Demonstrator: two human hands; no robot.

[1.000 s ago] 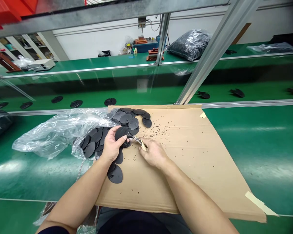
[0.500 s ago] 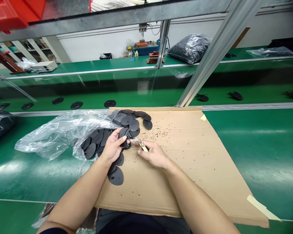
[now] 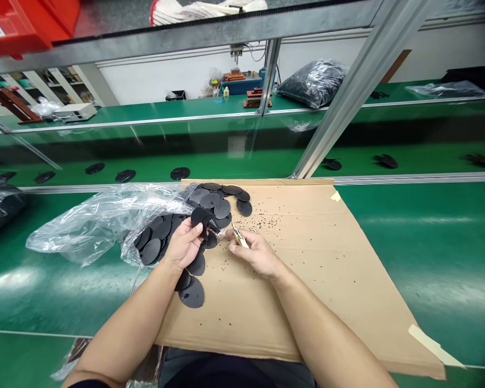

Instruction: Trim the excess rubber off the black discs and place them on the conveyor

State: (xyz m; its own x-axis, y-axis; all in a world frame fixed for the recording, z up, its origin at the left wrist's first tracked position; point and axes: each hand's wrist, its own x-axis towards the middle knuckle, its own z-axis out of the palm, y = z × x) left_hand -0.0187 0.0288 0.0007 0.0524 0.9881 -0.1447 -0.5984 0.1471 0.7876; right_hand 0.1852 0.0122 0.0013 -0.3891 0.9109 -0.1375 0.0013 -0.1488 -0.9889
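Observation:
My left hand (image 3: 185, 243) is closed around a few thin black round discs (image 3: 201, 216), tilted up above a pile of such discs. Close by on the right, my right hand (image 3: 255, 253) grips a small hand cutter (image 3: 240, 236) with a cream handle and a metal tip; its exact kind is hard to make out. The tip points up and away, a little apart from the held discs. Under and behind my left hand, many loose black discs (image 3: 151, 251) spill from a clear plastic bag (image 3: 92, 218) onto a brown cardboard sheet (image 3: 307, 312).
Small black scraps (image 3: 262, 222) are scattered over the cardboard. Behind it, stacks of black discs (image 3: 180, 173) lie on a green belt. A slanted metal post (image 3: 347, 102) rises beyond the cardboard, and a metal shelf with a red bin (image 3: 32, 32) crosses overhead.
My left hand has tipped the held discs, so they are turned differently. The cutter in my right hand has drawn slightly away from them, its tip now pointing more upward.

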